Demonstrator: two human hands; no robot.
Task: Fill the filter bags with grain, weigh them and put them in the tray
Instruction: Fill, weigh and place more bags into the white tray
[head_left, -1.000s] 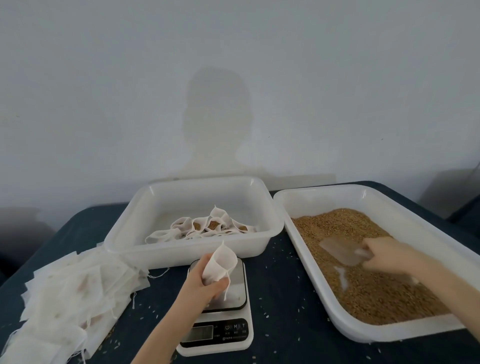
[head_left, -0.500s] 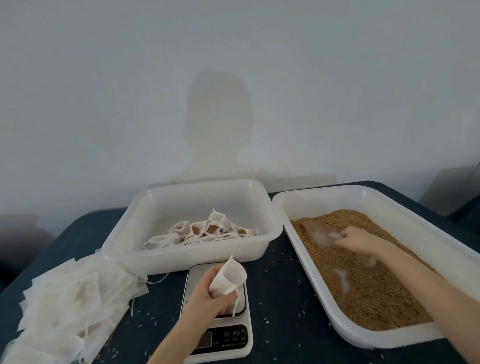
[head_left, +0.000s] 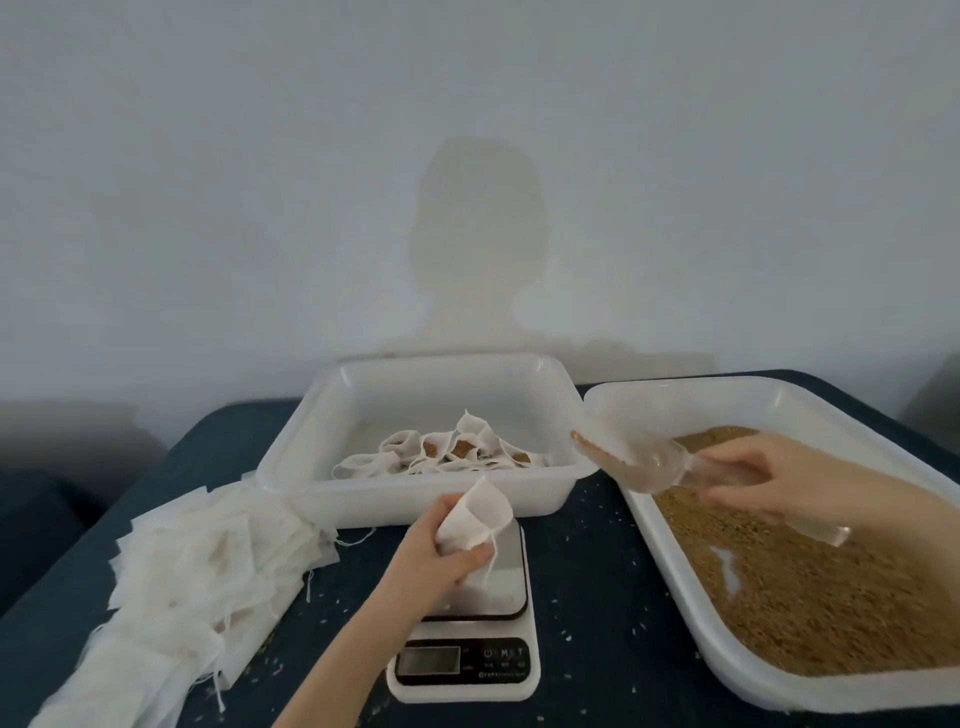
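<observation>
My left hand (head_left: 441, 558) grips a white filter bag (head_left: 475, 517) with its mouth held open, just above the steel plate of the kitchen scale (head_left: 470, 629). My right hand (head_left: 753, 480) grips the handle of a clear plastic scoop (head_left: 631, 457) with some grain in it, lifted over the left rim of the grain tray (head_left: 670, 397). Brown grain (head_left: 810, 582) fills that tray. The scoop's tip is up and to the right of the bag, apart from it. Several filled bags (head_left: 447, 452) lie in the white tray (head_left: 306, 467) behind the scale.
A heap of empty filter bags (head_left: 197, 571) lies at the left on the dark table (head_left: 587, 571). Loose grains are scattered on the cloth around the scale. A pale wall stands close behind the trays.
My right hand has scooped grain and lifted the scoop leftward out of the grain, over the tray's rim toward the bag. My left hand with the open bag stays over the scale.
</observation>
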